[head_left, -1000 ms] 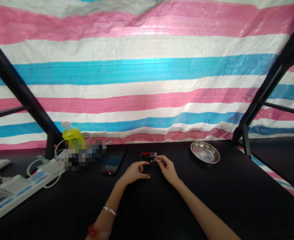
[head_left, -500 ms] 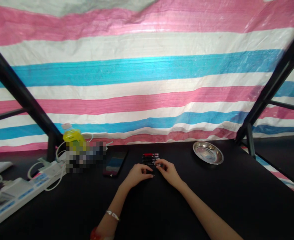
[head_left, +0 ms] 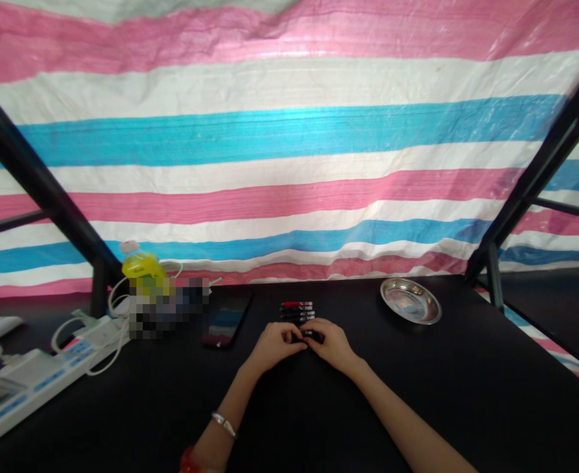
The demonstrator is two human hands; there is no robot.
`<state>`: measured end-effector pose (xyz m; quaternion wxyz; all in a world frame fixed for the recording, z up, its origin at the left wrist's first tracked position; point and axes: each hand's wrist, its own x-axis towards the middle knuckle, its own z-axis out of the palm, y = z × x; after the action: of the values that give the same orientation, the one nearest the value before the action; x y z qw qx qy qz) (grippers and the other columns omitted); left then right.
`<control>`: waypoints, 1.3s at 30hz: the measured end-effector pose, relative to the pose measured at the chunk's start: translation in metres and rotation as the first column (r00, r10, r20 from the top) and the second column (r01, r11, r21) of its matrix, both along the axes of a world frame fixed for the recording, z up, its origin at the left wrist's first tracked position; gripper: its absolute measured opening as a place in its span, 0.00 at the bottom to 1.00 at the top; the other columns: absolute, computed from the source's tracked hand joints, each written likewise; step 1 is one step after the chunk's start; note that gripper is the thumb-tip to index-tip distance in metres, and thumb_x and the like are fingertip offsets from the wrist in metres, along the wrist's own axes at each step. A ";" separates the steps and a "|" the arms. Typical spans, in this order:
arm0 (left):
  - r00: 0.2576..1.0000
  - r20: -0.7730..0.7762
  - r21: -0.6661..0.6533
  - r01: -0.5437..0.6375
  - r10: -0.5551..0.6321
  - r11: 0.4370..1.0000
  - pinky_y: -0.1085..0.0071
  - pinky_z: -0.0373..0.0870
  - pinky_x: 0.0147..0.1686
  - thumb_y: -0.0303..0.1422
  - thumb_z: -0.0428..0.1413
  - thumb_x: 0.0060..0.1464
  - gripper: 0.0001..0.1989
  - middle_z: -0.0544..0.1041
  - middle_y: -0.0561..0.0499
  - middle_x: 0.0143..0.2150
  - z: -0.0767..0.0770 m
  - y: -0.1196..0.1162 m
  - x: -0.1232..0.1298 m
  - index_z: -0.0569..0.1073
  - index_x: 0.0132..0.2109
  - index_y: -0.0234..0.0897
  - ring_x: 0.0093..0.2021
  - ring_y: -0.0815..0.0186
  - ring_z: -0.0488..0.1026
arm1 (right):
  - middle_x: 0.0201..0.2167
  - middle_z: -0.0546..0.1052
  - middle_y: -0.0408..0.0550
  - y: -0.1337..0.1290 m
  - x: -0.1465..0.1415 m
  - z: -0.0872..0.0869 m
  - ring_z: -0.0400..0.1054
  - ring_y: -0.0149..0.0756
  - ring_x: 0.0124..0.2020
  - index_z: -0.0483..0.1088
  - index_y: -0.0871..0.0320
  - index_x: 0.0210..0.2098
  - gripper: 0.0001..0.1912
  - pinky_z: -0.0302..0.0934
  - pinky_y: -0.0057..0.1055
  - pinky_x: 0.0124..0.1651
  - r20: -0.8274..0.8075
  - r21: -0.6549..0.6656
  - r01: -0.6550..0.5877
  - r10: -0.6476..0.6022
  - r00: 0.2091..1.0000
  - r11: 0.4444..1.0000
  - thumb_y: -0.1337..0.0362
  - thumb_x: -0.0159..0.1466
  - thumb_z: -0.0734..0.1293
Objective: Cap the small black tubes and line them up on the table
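A black marker pen (head_left: 313,335) lies crosswise between my two hands, just above or on the black table. My left hand (head_left: 274,345) is closed on its left end, thumb and fingers pinched. At the other end my right hand (head_left: 336,345) grips the same pen, its fingers curled over it. Directly beyond my fingertips a red marker pen (head_left: 296,305) and black marker pens (head_left: 296,315) lie side by side in a neat stack of rows. My fingers partly cover the nearest of them.
To the left lies a dark phone or tablet (head_left: 227,320). Farther left are a white power strip (head_left: 37,381) with cables and a yellow bottle (head_left: 144,272). A shiny oval metal dish (head_left: 411,301) stands back right. Black frame bars (head_left: 526,167) and a striped sheet (head_left: 289,138) border the table.
My right hand has drawn back slightly from the row of pens and closed on a black marker pen. My left hand has moved a little right and meets it on the pen.
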<state>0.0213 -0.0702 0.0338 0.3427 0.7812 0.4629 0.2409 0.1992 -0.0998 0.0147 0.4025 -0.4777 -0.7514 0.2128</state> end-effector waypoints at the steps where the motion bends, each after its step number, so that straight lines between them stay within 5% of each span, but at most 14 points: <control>1: 0.999 0.031 0.007 -0.022 0.022 1.000 0.75 0.50 0.21 0.43 0.61 0.40 0.15 0.62 0.59 0.16 0.001 0.000 0.000 0.77 0.30 0.35 0.19 0.73 0.56 | 0.37 0.76 0.44 0.000 0.000 0.000 0.70 0.35 0.37 0.74 0.51 0.39 0.12 0.63 0.29 0.40 -0.028 0.005 0.008 -0.008 1.000 1.000 0.69 0.56 0.65; 8: 0.946 0.202 0.148 -0.286 0.254 0.947 0.74 0.57 0.25 0.44 0.56 0.47 0.15 0.64 0.55 0.23 -0.009 0.016 -0.017 0.76 0.34 0.36 0.23 0.71 0.60 | 0.29 0.70 0.44 0.003 0.006 0.000 0.64 0.30 0.25 0.74 0.55 0.37 0.09 0.60 0.27 0.28 -0.127 0.026 0.210 -0.205 0.971 0.977 0.64 0.60 0.63; 12: 0.918 0.242 0.116 -0.349 0.315 0.930 0.73 0.60 0.26 0.45 0.55 0.46 0.16 0.67 0.53 0.25 -0.016 0.024 -0.029 0.76 0.33 0.36 0.23 0.70 0.62 | 0.33 0.70 0.45 -0.009 0.003 0.011 0.67 0.32 0.32 0.73 0.54 0.38 0.13 0.63 0.28 0.34 -0.017 0.077 0.087 -0.086 0.996 0.993 0.55 0.56 0.68; 17: 0.920 0.252 0.110 -0.335 0.300 0.936 0.73 0.61 0.26 0.45 0.58 0.44 0.16 0.68 0.53 0.26 -0.019 0.024 -0.032 0.77 0.33 0.36 0.23 0.71 0.61 | 0.34 0.71 0.45 -0.017 -0.002 0.015 0.67 0.32 0.31 0.74 0.52 0.38 0.17 0.61 0.27 0.34 0.270 0.066 -0.129 0.107 0.957 0.989 0.51 0.53 0.70; 22: 0.937 0.210 0.086 -0.302 0.279 0.950 0.73 0.58 0.25 0.45 0.60 0.41 0.16 0.69 0.52 0.27 -0.016 0.019 -0.030 0.78 0.31 0.36 0.23 0.71 0.61 | 0.31 0.72 0.44 -0.016 -0.003 0.011 0.67 0.31 0.29 0.75 0.53 0.34 0.07 0.60 0.25 0.33 0.290 0.063 -0.091 0.069 0.955 0.994 0.60 0.59 0.66; 39: 0.915 0.274 0.076 -0.327 0.295 0.942 0.73 0.58 0.24 0.44 0.61 0.41 0.15 0.66 0.53 0.23 -0.022 0.023 -0.032 0.77 0.29 0.35 0.24 0.70 0.61 | 0.31 0.72 0.43 -0.019 0.004 0.003 0.68 0.31 0.31 0.76 0.52 0.34 0.06 0.60 0.26 0.34 0.115 -0.107 0.083 -0.070 0.991 0.991 0.63 0.58 0.66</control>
<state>-0.0107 -0.0477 0.0121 0.3100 0.6784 0.5174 0.4196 0.2036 -0.1188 0.0179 0.3407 -0.5390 -0.7406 0.2119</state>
